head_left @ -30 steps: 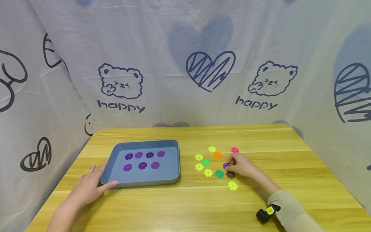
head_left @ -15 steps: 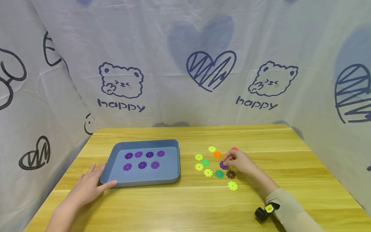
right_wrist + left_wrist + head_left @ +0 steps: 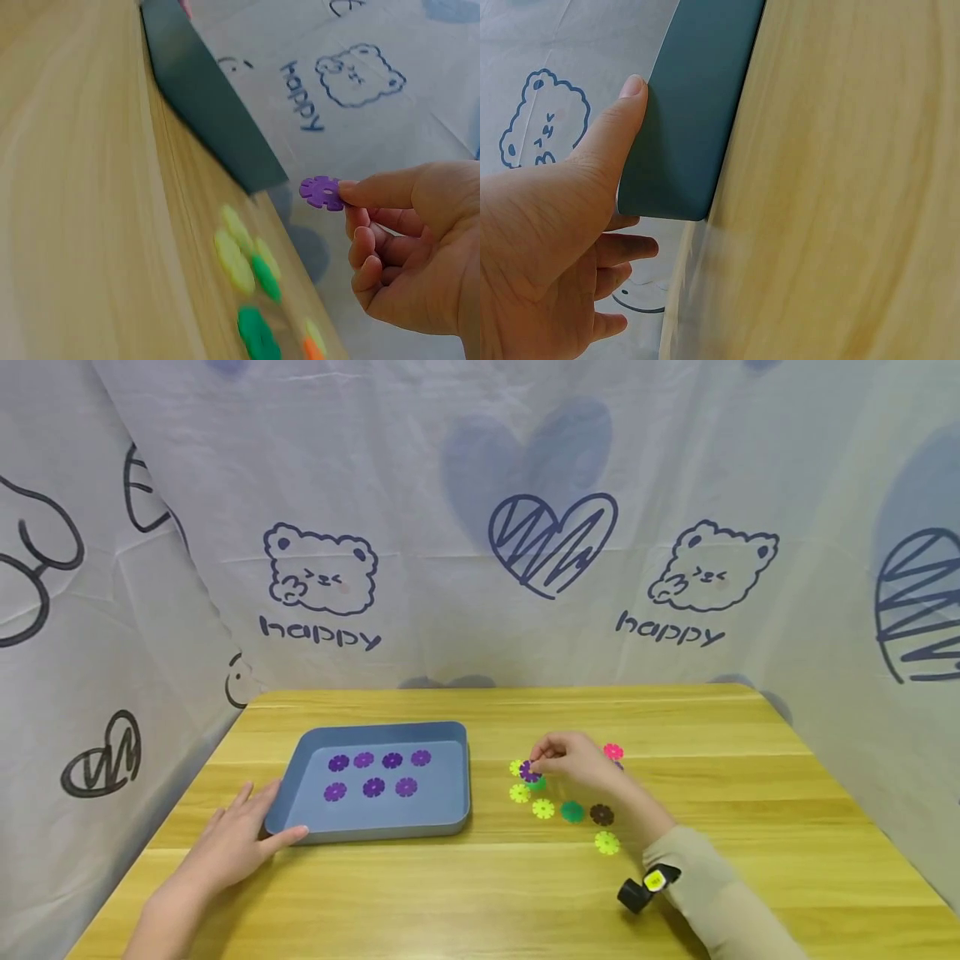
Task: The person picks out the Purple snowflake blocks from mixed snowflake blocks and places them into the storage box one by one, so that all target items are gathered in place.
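Observation:
My right hand pinches a purple flower-shaped plastic disc between thumb and forefinger, raised above the scattered discs. In the right wrist view its other fingers curl loosely below. My left hand lies at the near left corner of a blue-grey tray, its thumb on the front wall. The other fingers stretch fairly straight along the left side in the left wrist view. Inside the tray, several purple discs lie flat in two rows, apart from one another.
On the wooden table, right of the tray, lie yellow discs, green ones, a brown disc and a pink disc. The right hand and forearm hide part of this group. A patterned cloth hangs behind the table.
My right hand has lifted the purple disc from among the others and carried it left, towards the tray. The left hand stays at the tray corner.

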A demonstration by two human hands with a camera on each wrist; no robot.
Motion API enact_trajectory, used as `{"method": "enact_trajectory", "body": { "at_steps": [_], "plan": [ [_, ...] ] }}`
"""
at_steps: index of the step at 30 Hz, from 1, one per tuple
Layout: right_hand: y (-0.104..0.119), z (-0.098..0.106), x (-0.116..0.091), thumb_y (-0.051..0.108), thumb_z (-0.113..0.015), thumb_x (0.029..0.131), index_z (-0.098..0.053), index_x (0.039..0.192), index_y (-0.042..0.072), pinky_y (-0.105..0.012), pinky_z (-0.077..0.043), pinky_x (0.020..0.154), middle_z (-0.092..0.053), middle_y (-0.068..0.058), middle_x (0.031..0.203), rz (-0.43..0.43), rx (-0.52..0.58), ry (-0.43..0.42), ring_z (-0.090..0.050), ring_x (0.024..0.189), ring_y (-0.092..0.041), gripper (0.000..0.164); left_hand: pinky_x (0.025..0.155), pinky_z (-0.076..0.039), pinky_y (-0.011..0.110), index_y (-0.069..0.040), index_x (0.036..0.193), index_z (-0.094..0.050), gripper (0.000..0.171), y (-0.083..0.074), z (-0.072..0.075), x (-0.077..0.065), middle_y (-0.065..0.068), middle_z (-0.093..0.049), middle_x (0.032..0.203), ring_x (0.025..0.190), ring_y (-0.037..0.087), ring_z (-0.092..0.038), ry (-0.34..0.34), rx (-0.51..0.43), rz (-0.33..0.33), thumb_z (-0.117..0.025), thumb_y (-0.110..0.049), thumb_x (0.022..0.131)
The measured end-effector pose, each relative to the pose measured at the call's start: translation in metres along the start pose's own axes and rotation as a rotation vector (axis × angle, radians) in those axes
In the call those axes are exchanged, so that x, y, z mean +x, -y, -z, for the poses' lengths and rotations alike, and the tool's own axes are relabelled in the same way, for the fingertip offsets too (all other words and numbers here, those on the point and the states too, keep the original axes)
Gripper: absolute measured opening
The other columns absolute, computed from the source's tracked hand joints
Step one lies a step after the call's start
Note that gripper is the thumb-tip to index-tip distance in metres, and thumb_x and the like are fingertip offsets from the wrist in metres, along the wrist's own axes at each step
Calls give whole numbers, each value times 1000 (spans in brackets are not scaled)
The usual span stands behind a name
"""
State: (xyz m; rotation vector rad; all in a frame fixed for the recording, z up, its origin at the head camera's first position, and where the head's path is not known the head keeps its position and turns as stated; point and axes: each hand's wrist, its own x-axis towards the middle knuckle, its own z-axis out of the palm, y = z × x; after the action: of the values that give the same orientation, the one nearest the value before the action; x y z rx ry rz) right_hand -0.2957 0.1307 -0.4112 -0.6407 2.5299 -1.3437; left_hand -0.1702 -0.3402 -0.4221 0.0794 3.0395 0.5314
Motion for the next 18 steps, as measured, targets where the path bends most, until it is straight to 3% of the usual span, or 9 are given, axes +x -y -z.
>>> {"method": "enact_trajectory", "body": {
  "at_steps": [5,12,18],
  "plan": [
    [12,-18,18,13,-70,89,-68,95,1,-20,-49,66,-65,-3,81,45,46,9,-56,71,-7,14,105,-12,78,6,152,-22,104,0,0,0,34,-26,153,143,55,-13,-3,-1,3,-55,-68,87],
    [28,-46,39,10,-70,88,-68,96,3,-42,-54,80,-64,0,80,25,139,22,-57,75,-9,11,106,-12,78,5,152,-21,104,-1,0,-1,33,-26,154,144,54,-13,-2,-6,5,-55,-68,86],
    [41,-70,53,10,-72,87,-68,93,3,-24,-51,71,-64,-2,81,7,166,41,-56,74,-11,10,106,-12,78,6,152,-22,104,0,0,-1,33,-26,153,144,54,-14,0,-4,7,-55,-67,87]
  ]
}}
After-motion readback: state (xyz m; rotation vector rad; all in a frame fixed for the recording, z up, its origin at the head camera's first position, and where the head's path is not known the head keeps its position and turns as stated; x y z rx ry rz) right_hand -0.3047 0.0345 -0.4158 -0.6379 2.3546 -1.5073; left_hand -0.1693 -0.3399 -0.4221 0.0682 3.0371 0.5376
